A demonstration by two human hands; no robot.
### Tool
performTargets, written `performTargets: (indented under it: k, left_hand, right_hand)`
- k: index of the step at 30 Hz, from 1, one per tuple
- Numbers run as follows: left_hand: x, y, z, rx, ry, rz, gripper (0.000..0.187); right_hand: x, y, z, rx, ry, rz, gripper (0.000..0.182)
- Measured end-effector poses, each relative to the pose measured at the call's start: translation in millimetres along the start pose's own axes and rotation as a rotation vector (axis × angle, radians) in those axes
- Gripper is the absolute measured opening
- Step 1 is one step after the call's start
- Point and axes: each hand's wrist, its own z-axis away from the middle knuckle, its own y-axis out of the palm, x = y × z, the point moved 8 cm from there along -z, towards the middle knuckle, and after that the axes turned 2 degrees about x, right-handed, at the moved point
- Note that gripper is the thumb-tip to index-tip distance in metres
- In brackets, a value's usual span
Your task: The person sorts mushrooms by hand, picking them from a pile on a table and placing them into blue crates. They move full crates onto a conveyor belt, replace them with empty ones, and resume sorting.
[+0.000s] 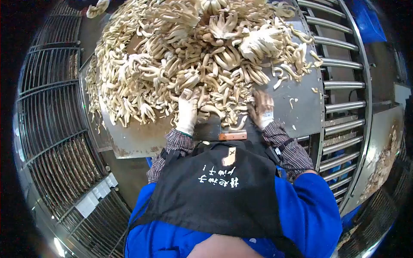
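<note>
A large heap of pale, long-stemmed mushrooms (pixel 172 64) covers most of the metal table (pixel 133 137). My left hand (pixel 187 111), in a white glove, rests at the near edge of the heap with its fingers stretched towards the mushrooms. On the other side, my right hand (pixel 262 108), in a glove stained dark, touches the heap's near right edge, fingers apart. Loose mushrooms lie between both hands. Close to my apron is a wooden handle (pixel 232 136), apparently a knife's; a dark blade-like piece lies beside it.
A roller conveyor (pixel 344 107) runs along the table's right side. Metal racks (pixel 53 99) stand to the left. A blue crate (pixel 370 23) is at the upper right. Another person's gloved hand (pixel 98 8) shows at the upper left. Larger mushroom clusters (pixel 262 43) lie farther back.
</note>
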Motion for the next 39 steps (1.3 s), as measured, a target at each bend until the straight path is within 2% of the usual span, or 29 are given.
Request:
performTargets:
  k: [1,3,5,6,7,9,10,11,13,14,15,18,19,20,21,22,24,25,26,27,28,29,31,32,33,35,36,37,39]
  left_hand:
    - [-3.4,1.1,2.4,-0.036,-0.027,-0.09,0.037]
    - [10.2,-14.1,4.4,-0.208,0.035,-0.289,0.027]
    - [28.2,-18.8,0.8,-0.084,-0.116,-0.574,0.031]
    - [-10.0,6.3,18.2,-0.14,0.039,-0.709,0.035]
    - [-10.9,20.1,13.2,0.008,0.094,-1.019,0.039]
    - [-8.6,47.0,10.9,0.186,0.487,-1.06,0.044]
    - [5.0,48.2,4.1,0.227,0.448,-1.219,0.048]
    - [18.7,48.3,-2.1,0.264,0.407,-1.376,0.052]
    - [18.6,51.5,-4.8,0.318,0.295,-1.442,0.053]
    - [19.1,53.8,-4.7,0.382,0.327,-1.509,0.05]
    - [21.6,54.6,-3.8,0.449,0.357,-1.575,0.047]
    - [12.3,30.0,-12.9,0.312,0.384,-1.343,0.039]
    - [4.2,19.8,-13.2,0.235,0.402,-1.287,0.039]
    - [8.7,1.5,-12.7,0.186,0.236,-1.21,0.042]
    - [4.5,-12.4,-10.1,0.09,0.256,-1.18,0.04]
    - [-5.1,-18.1,-0.2,0.04,0.196,-1.04,0.041]
    - [-19.2,-31.4,19.4,-0.049,0.026,-0.876,0.044]
    - [8.9,-58.1,4.4,-0.001,0.166,-0.944,0.051]
    - [32.7,-82.4,2.9,-0.054,0.14,-0.778,0.048]
    - [19.1,-79.6,15.9,-0.096,0.122,-0.683,0.045]
    - [4.4,-75.9,29.4,-0.14,0.108,-0.587,0.042]
    - [56.6,-119.7,12.6,-0.178,0.148,-0.356,0.035]
    - [49.4,-128.8,30.0,-0.2,0.188,-0.294,0.037]
    - [55.5,-136.3,35.0,-0.231,0.232,-0.13,0.037]
    - [44.6,-133.5,42.9,-0.24,0.237,-0.121,0.037]
    - [26.9,-116.5,56.6,-0.245,0.038,-0.121,0.04]
    - [28.0,-113.6,55.8,-0.214,0.154,-0.07,0.044]
    - [29.4,-100.7,49.7,-0.155,0.043,-0.081,0.052]
    - [13.0,-63.2,36.1,-0.019,0.072,-0.373,0.051]
  right_hand:
    - [19.9,-10.2,-5.1,-0.11,-0.087,0.058,0.09]
    - [30.4,-16.5,-22.9,0.031,-0.14,0.048,0.092]
    - [26.8,11.5,-36.3,0.209,-0.102,0.169,0.097]
    - [39.6,-2.0,-43.4,0.262,-0.077,0.125,0.1]
    - [50.1,-12.9,-49.6,0.258,-0.088,0.128,0.1]
    - [59.2,-12.6,-51.5,0.404,-0.046,0.114,0.103]
    - [80.8,-37.5,-48.0,-0.135,-0.287,0.202,0.076]
    - [75.7,-28.3,-54.4,-0.14,-0.295,0.206,0.076]
    - [73.9,-8.1,-70.2,0.17,-0.173,0.153,0.077]
    - [74.9,-5.3,-67.2,-0.065,-0.265,0.176,0.061]
    - [56.6,23.2,-73.9,0.082,-0.216,0.226,0.053]
    - [51.0,15.9,-72.8,0.089,-0.219,0.049,0.043]
    - [48.8,-2.3,-68.4,0.081,-0.096,-0.082,0.033]
    - [43.4,-11.6,-65.2,0.075,0.03,-0.213,0.024]
    - [26.7,10.5,-66.9,0.077,0.027,-0.209,0.024]
    - [-16.2,49.2,-68.6,-0.029,0.123,-0.683,0.025]
    - [-6.1,38.8,-43.1,-0.053,0.162,-1.306,0.029]
    - [8.6,26.7,-32.8,-0.013,0.168,-1.147,0.028]
    - [23.1,14.6,-22.4,0.026,0.17,-0.989,0.028]
    - [48.8,-0.2,-14.8,0.012,0.061,-1.061,0.027]
    - [67.4,-4.1,-10.9,0.108,0.139,-0.915,0.031]
    - [86.2,-8.3,-6.1,0.212,0.202,-0.762,0.035]
    - [119.0,-8.4,-12.0,-0.027,-0.155,-0.38,0.032]
    - [129.1,1.6,-15.1,0.093,-0.207,-0.282,0.033]
    - [132.3,19.6,-19.7,0.004,-0.392,-0.146,0.038]
    - [134.3,46.1,-30.2,0.174,-0.339,0.159,0.042]
    - [136.6,48.6,-31.3,0.174,-0.344,0.169,0.042]
    - [138.8,48.7,-32.3,0.158,-0.364,0.174,0.044]
    - [137.3,47.4,-25.2,0.146,-0.378,0.188,0.046]
